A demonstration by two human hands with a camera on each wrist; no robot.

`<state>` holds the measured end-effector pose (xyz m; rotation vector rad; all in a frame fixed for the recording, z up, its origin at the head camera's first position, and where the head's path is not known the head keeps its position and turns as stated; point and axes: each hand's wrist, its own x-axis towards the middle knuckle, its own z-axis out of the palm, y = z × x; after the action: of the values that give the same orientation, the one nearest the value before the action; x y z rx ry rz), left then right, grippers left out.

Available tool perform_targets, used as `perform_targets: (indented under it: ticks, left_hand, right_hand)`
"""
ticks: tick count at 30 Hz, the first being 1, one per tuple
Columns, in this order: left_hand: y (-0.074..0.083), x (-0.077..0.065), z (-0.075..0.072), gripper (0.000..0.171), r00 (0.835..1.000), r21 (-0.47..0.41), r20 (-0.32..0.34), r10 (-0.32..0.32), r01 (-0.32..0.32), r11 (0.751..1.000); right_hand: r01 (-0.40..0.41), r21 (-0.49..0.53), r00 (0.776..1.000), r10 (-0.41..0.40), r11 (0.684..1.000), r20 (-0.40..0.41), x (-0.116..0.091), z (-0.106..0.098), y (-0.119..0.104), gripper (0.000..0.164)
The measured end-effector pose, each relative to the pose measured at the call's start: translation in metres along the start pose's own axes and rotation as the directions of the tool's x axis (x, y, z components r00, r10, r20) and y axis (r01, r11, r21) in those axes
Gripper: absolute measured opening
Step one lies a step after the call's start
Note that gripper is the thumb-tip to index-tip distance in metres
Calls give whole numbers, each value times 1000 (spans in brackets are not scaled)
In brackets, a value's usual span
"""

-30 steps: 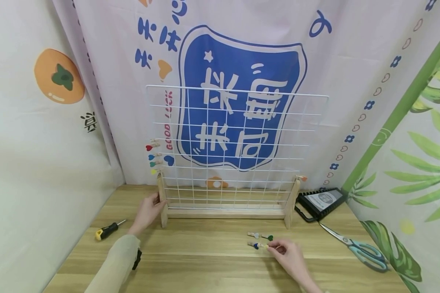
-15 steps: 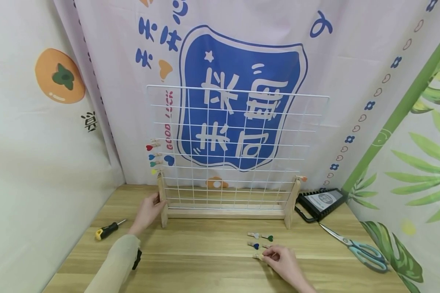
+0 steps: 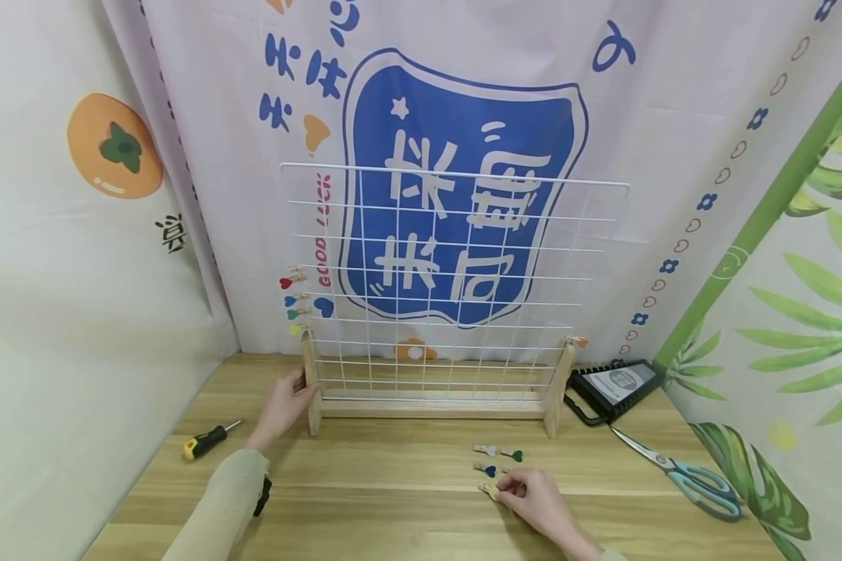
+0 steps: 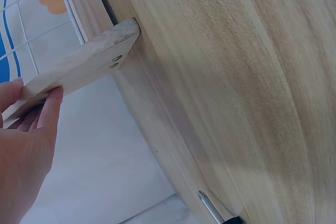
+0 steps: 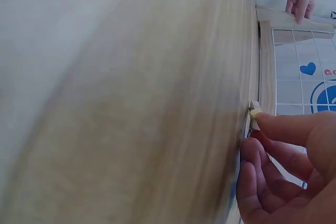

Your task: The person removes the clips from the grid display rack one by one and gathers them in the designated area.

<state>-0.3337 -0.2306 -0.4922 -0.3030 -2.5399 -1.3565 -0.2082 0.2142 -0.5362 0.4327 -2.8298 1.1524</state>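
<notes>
My left hand (image 3: 285, 405) grips the left wooden post (image 4: 89, 61) of a stand that holds a white wire grid (image 3: 435, 265) upright. In the left wrist view, the thumb and fingers lie on either side of the post. My right hand (image 3: 539, 502) pinches a small wooden clothespin (image 3: 488, 490) with a yellow decoration, low at the tabletop. Close by lie mini clothespins with a white heart (image 3: 489, 451), a green heart (image 3: 515, 455) and a dark blue heart (image 3: 489, 471). Another is mostly hidden behind the right hand.
Several heart clothespins, one of them red (image 3: 288, 283), hang on the grid's left edge. An orange one (image 3: 579, 342) is at the right edge. A screwdriver (image 3: 206, 442) lies left; scissors (image 3: 695, 477) and a black case (image 3: 613, 392) lie right.
My right hand has moved slightly left and toward the front with the yellow clothespin, which has turned to a slant. The left hand stays on the post.
</notes>
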Motion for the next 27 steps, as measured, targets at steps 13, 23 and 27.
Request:
perform_targets:
  ticks: [13,23,27]
  left_hand:
    - [-3,0,1,37,1000,12,-5,20,-20,1000]
    - [1,-1,0,37,1000,19,9,7,-7,1000]
    - [2,-2,-1,38,1000,6,10,5,-5,1000]
  right_hand:
    - [23,-6,1000,-23,1000,17,6,3,2,4]
    - [-56,10,990,56,998,-128,12,-28,-9,13]
    - [16,-25,955,-22,1000,-295,24,-58,-13,14]
